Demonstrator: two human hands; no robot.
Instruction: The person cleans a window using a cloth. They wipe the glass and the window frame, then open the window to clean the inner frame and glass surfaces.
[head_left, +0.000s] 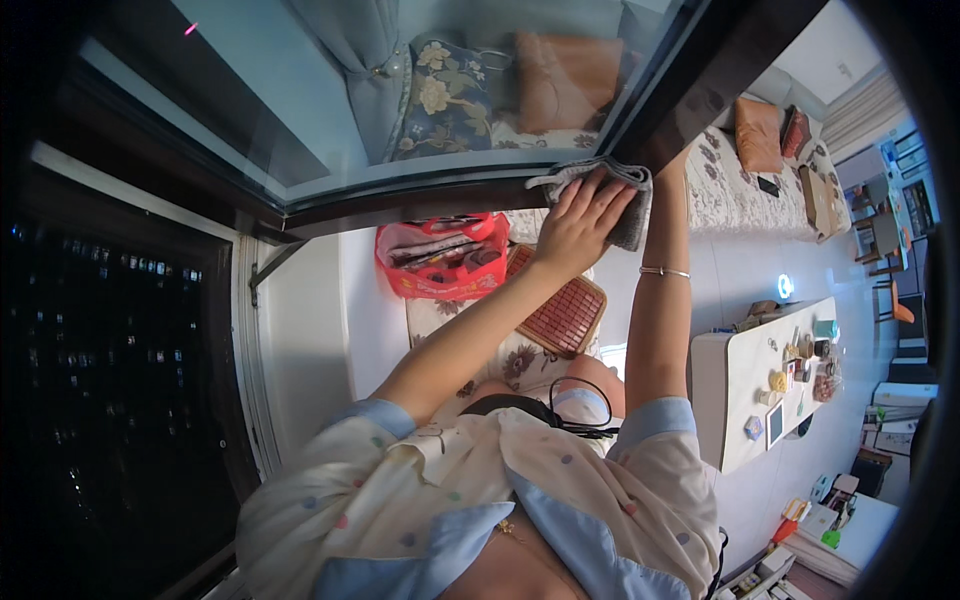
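Observation:
My left hand (583, 229) holds a folded grey cloth (634, 214) against the lower corner of a dark-framed window sash (420, 201). Its fingers lie spread over the cloth, which laps onto the frame's edge. My right arm, with a thin bracelet at the forearm, reaches up to the far side of the same frame; the right hand itself is hidden behind it. The sash's glass pane (315, 97) shows a flowered cushion, an orange cushion and a grey curtain.
Below the sash, a red bag (442, 281) and a woven seat mat (562, 315) rest on a flowered cover. Dark open space or glass with distant lights is at left. A white table (739, 405) with jars and a tablet-like object stands right, a sofa (720, 187) beyond.

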